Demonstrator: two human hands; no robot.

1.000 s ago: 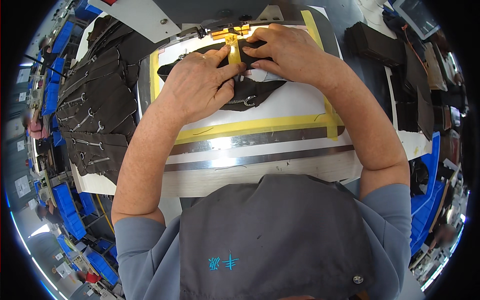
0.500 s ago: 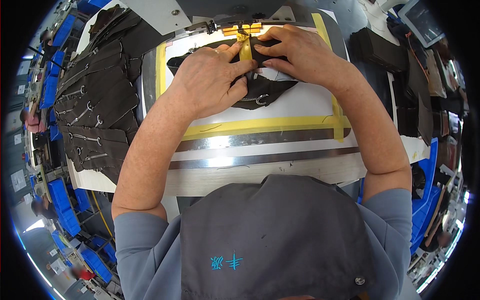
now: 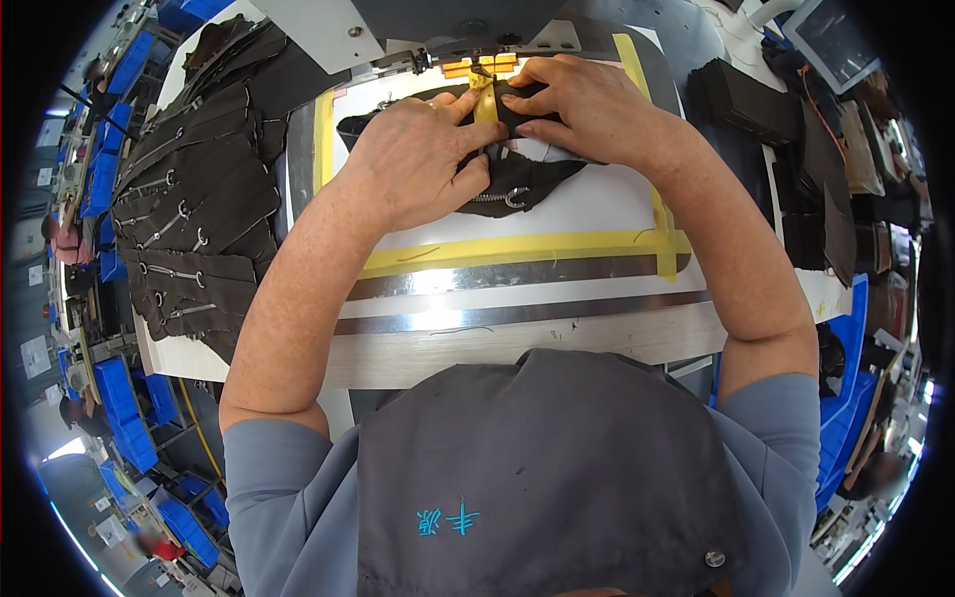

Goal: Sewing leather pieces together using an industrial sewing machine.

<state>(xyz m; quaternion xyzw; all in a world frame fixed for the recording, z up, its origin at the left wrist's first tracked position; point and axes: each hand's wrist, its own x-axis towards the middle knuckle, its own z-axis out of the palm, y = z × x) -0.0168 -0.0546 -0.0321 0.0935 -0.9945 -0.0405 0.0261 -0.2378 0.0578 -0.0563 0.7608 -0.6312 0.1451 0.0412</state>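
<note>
Both hands pressed flat on a dark brown leather piece (image 3: 517,184) at the far edge of the white work table (image 3: 557,338), right under the grey sewing machine head (image 3: 438,20). Left hand (image 3: 418,159) spread over the near left part of the piece, palm down, index finger stretched toward a small yellow guide (image 3: 484,99) at the needle; fingers lying on the leather, not closed around it. Right hand (image 3: 587,104) laid over the far right part, fingers flat and close together, fingertips meeting the left index finger just beside the yellow guide; pressing down, not clamped on anything. Orange clamp block (image 3: 477,68) just behind the guide, touching the far edge of the piece as far as can be told. Metal zipper with a ring pull (image 3: 507,197) showing on the near edge of the leather piece, between the two wrists. Piece lying inside a frame of yellow tape (image 3: 497,247) stuck on the white table top, well within its near strip. Two shiny metal strips (image 3: 517,277) running along the table nearer the body, parallel to the near edge. Stack of similar dark brown zippered pieces (image 3: 189,219) at the left edge of the table, overlapping one another, well apart from the hands. More dark pieces (image 3: 796,149) piled beyond the right edge. Blue bins (image 3: 124,408) low on the left, beside the table. Grey apron (image 3: 537,478) filling the near foreground.
</note>
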